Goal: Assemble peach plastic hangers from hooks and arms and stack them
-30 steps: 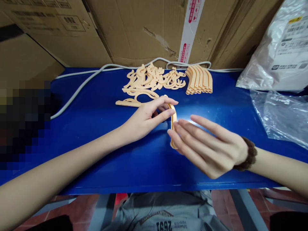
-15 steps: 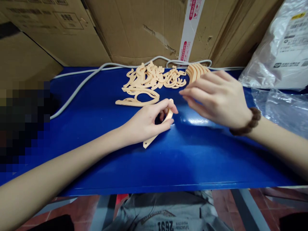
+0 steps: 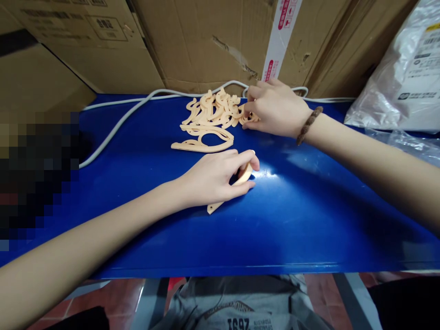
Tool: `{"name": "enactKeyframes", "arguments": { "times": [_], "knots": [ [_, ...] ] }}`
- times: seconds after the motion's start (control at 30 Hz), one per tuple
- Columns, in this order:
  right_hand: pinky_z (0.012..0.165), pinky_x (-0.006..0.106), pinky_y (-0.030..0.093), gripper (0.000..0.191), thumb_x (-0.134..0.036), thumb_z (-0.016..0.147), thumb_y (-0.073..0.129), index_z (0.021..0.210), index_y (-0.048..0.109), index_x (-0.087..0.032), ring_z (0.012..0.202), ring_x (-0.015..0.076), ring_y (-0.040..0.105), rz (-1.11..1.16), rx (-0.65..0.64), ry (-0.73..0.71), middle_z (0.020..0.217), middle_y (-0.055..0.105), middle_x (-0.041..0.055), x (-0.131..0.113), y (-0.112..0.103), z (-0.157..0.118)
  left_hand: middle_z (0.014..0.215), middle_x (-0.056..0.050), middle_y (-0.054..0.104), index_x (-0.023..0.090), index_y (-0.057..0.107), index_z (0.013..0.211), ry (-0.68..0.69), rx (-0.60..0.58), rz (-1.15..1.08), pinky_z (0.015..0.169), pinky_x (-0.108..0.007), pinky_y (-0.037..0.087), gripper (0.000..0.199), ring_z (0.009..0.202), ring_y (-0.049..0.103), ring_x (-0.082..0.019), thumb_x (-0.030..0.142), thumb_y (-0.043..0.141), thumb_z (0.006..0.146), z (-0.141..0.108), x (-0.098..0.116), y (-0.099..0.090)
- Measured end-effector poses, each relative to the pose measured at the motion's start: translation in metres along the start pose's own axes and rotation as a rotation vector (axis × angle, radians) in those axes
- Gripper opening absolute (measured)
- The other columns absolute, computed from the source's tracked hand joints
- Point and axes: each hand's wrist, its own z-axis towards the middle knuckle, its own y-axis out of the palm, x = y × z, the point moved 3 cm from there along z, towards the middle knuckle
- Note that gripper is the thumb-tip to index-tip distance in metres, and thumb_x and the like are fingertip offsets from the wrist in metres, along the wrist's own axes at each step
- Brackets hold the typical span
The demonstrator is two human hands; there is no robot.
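Note:
My left hand is closed round a curved beige hanger arm, held between the thumb and fingers. Its lower end, with a small hole, sticks out below the palm. Farther back, my right hand reaches down onto a heap of small curved beige hooks, its thumb and fingers apart over them. The hand hides most of that heap. Left of it lies a larger pile of curved beige pieces. In front of that pile rest what look like joined folding hangers.
The blue tabletop carries everything. A white cable runs along its back and left. Cardboard boxes stand behind, and a clear plastic bag with labels sits at the back right.
My right hand has moved back and left, from above the table onto the heap of small hooks. The stack of curved pieces is now hidden behind it. My left hand still holds the hanger arm.

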Motion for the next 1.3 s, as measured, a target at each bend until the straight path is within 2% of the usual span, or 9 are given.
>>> {"name": "enactKeyframes", "arguments": {
  "times": [0.17, 0.3, 0.43, 0.53, 0.67, 0.93, 1.0, 1.17, 1.3],
  "knots": [
    [0.083, 0.044, 0.039, 0.016, -0.033, 0.082, 0.059, 0.077, 0.068, -0.02, 0.092, 0.0293, 0.061, -0.056, 0.014, 0.007, 0.093, 0.07, 0.0133, -0.003, 0.009, 0.005, 0.08, 0.002, 0.058, 0.02, 0.058, 0.107, 0.015, -0.006, -0.008, 0.068, -0.025, 0.039, 0.02, 0.078, 0.055, -0.015, 0.029, 0.063, 0.09, 0.0, 0.001, 0.0],
    [0.084, 0.043, 0.041, 0.02, -0.028, 0.084, 0.052, 0.073, 0.066, -0.019, 0.089, 0.0257, 0.062, -0.086, 0.047, -0.002, 0.089, 0.072, 0.0134, -0.003, 0.009, 0.005, 0.079, 0.002, 0.058, 0.02, 0.058, 0.109, 0.017, -0.001, 0.013, 0.067, -0.025, 0.039, 0.022, 0.078, 0.056, -0.015, 0.029, 0.062, 0.09, 0.0, 0.001, -0.001],
    [0.08, 0.042, 0.042, 0.023, -0.026, 0.086, 0.05, 0.073, 0.066, -0.017, 0.082, 0.0241, 0.062, -0.108, 0.048, 0.035, 0.087, 0.072, 0.0146, -0.002, 0.006, 0.001, 0.081, 0.002, 0.058, 0.019, 0.054, 0.121, 0.029, 0.021, 0.052, 0.065, -0.025, 0.038, 0.035, 0.073, 0.055, -0.015, 0.029, 0.063, 0.089, -0.001, 0.002, -0.003],
    [0.071, 0.039, 0.043, 0.022, -0.027, 0.085, 0.052, 0.068, 0.063, -0.02, 0.071, 0.0213, 0.06, -0.059, 0.109, 0.11, 0.079, 0.072, 0.0113, 0.003, 0.006, -0.004, 0.078, 0.003, 0.056, 0.017, 0.049, 0.131, 0.03, 0.024, 0.075, 0.062, -0.024, 0.037, 0.046, 0.069, 0.054, -0.014, 0.029, 0.063, 0.089, 0.0, 0.001, -0.004],
    [0.062, 0.036, 0.04, 0.017, -0.025, 0.081, 0.057, 0.064, 0.059, -0.022, 0.061, 0.0207, 0.056, 0.043, 0.196, 0.246, 0.069, 0.07, 0.0077, 0.014, 0.004, -0.01, 0.074, 0.004, 0.055, 0.017, 0.05, 0.131, 0.045, 0.018, 0.122, 0.061, -0.024, 0.036, 0.045, 0.068, 0.053, -0.014, 0.028, 0.062, 0.089, 0.001, 0.0, -0.006],
    [0.056, 0.033, 0.032, 0.015, -0.028, 0.085, 0.06, 0.079, 0.07, -0.018, 0.068, 0.024, 0.062, 0.073, 0.121, 0.387, 0.078, 0.073, 0.01, 0.017, -0.023, -0.039, 0.076, 0.002, 0.059, 0.019, 0.051, 0.134, 0.087, -0.016, 0.208, 0.062, -0.025, 0.035, 0.043, 0.074, 0.055, -0.016, 0.029, 0.059, 0.092, 0.001, -0.002, -0.008],
    [0.056, 0.032, 0.034, 0.011, -0.025, 0.083, 0.062, 0.081, 0.071, -0.019, 0.068, 0.0236, 0.063, 0.125, 0.142, 0.358, 0.077, 0.073, 0.0074, 0.011, -0.028, -0.053, 0.077, 0.001, 0.06, 0.019, 0.051, 0.134, 0.08, -0.011, 0.243, 0.061, -0.025, 0.035, 0.043, 0.074, 0.055, -0.017, 0.031, 0.058, 0.093, 0.0, -0.001, -0.008],
    [0.065, 0.034, 0.041, 0.009, -0.023, 0.087, 0.059, 0.084, 0.067, -0.019, 0.07, 0.021, 0.063, 0.246, 0.239, 0.155, 0.078, 0.07, 0.0043, -0.013, -0.03, -0.086, 0.079, 0.0, 0.061, 0.019, 0.051, 0.133, 0.043, -0.013, 0.274, 0.061, -0.026, 0.035, 0.046, 0.073, 0.055, -0.017, 0.031, 0.058, 0.09, -0.001, 0.002, -0.009],
    [0.07, 0.036, 0.042, 0.012, -0.025, 0.092, 0.054, 0.088, 0.065, -0.019, 0.073, 0.0205, 0.064, 0.219, 0.294, 0.082, 0.082, 0.071, 0.0046, -0.024, -0.03, -0.101, 0.074, 0.002, 0.061, 0.019, 0.053, 0.129, 0.033, -0.005, 0.232, 0.058, -0.025, 0.033, 0.044, 0.071, 0.056, -0.016, 0.031, 0.061, 0.088, -0.001, 0.002, -0.01]
  ]
}}
